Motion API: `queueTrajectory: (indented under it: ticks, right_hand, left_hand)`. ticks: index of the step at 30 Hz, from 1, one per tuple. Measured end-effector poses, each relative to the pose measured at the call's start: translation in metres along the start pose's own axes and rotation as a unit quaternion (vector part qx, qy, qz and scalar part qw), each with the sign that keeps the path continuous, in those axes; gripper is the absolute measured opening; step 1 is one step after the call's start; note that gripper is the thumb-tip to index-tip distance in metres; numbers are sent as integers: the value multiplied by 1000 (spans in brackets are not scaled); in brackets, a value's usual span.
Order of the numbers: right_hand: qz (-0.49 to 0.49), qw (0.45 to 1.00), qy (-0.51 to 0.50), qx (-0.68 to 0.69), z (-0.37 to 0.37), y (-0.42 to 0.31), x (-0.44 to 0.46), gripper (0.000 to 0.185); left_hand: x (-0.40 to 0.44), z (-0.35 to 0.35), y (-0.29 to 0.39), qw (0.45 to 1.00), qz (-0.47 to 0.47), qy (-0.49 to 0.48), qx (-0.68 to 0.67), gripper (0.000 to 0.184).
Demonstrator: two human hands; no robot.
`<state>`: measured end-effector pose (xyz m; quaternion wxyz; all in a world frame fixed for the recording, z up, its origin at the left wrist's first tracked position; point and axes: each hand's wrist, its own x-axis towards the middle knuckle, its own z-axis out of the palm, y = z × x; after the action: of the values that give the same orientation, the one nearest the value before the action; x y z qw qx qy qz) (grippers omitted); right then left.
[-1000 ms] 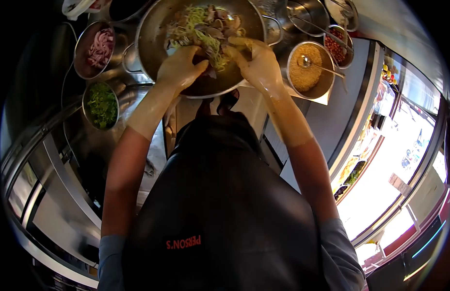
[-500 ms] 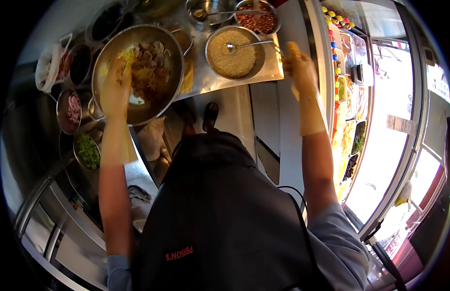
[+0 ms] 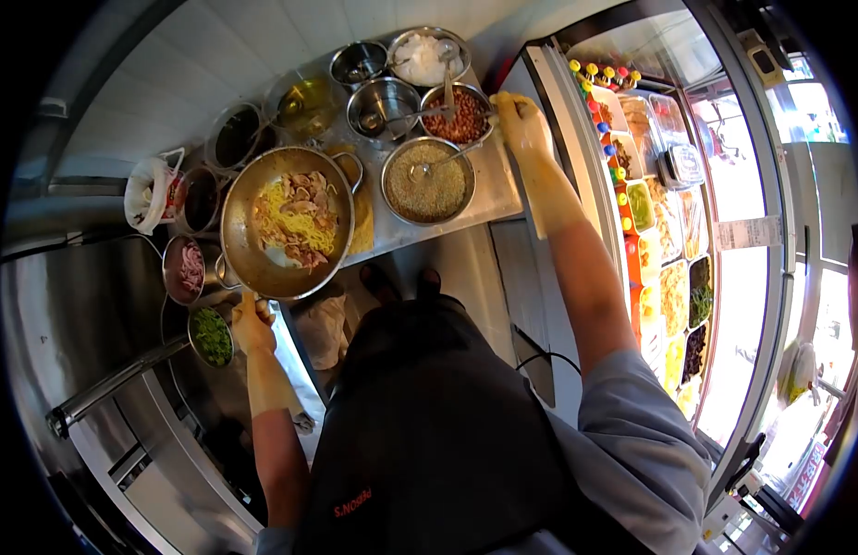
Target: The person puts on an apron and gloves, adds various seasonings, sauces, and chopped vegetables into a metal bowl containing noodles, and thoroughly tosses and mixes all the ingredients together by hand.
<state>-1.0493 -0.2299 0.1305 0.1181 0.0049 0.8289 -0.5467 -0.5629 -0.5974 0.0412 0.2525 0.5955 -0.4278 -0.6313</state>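
Note:
A wide metal pan (image 3: 237, 242) holds yellow shreds, browned meat-like slices and a little white stuff. Just below its lower rim is my left hand (image 3: 253, 326), in a thin glove, fingers curled in, beside a bowl of chopped greens (image 3: 212, 337). Whatever those fingers hold, if anything, is hidden. My right hand (image 3: 525, 125), gloved too, is closed at the right edge of a bowl of reddish nuts (image 3: 457, 116); I cannot make out anything in it. Nearby stands a bowl of pale grain or seeds (image 3: 429, 185) with a spoon in it.
Bowls of white stuff (image 3: 429, 59) and sliced pink onion (image 3: 190, 268), an oil container (image 3: 305, 102) and a white tub (image 3: 152, 199) surround the pan. To the right is a glass display case with trays of food (image 3: 674, 296). A metal rail (image 3: 124, 384) runs at left.
My left hand has come out of the pan and down beside the greens, uncovering the pan's contents. My right hand has moved in beside the nut bowl. The view has tilted up.

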Motion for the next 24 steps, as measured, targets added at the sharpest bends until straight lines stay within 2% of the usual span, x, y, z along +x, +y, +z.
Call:
queueTrajectory:
  ticks: [2, 3, 4, 6, 10, 12, 14, 15, 16, 18, 24]
  right_hand:
    - [-96, 995, -14, -2, -10, 7, -6, 37]
    - [-147, 987, -54, -33, -19, 7, -13, 40]
    - [-151, 987, -54, -31, -21, 3, -21, 40]
    - [-266, 959, -66, -76, -24, -3, -31, 42]
    - [-223, 966, -86, -96, -32, -2, -38, 36]
    - [-245, 961, -70, -104, -34, 8, -32, 35]
    - [-293, 952, 9, -82, -32, 10, -33, 34]
    - [-131, 991, -32, -23, -37, 11, -33, 34]
    - [-132, 991, -28, -22, -38, 16, -29, 34]
    - [-7, 992, 20, 125, -33, 32, -17, 34]
    - [15, 982, 48, 183, -42, 28, -20, 38]
  left_hand:
    - [-9, -10, -1, 1000, 6, -1, 18, 24]
    - [-10, -13, -2, 1000, -10, -19, 8, 25]
    - [-10, -14, -2, 1000, -7, -18, 5, 25]
    - [-9, -13, -5, 999, -47, -4, 6, 26]
    - [0, -4, -20, 997, -59, 30, 31, 28]
    - [-3, 5, -18, 996, -63, 30, 49, 28]
    - [-6, 8, -17, 995, -67, 30, 71, 28]
    - [-6, 10, -16, 993, -79, 29, 87, 29]
    - [-6, 11, -15, 990, -90, 28, 102, 30]
    - [-4, 11, -17, 990, -92, 17, 110, 30]
    - [5, 9, -25, 982, -71, -51, 165, 24]
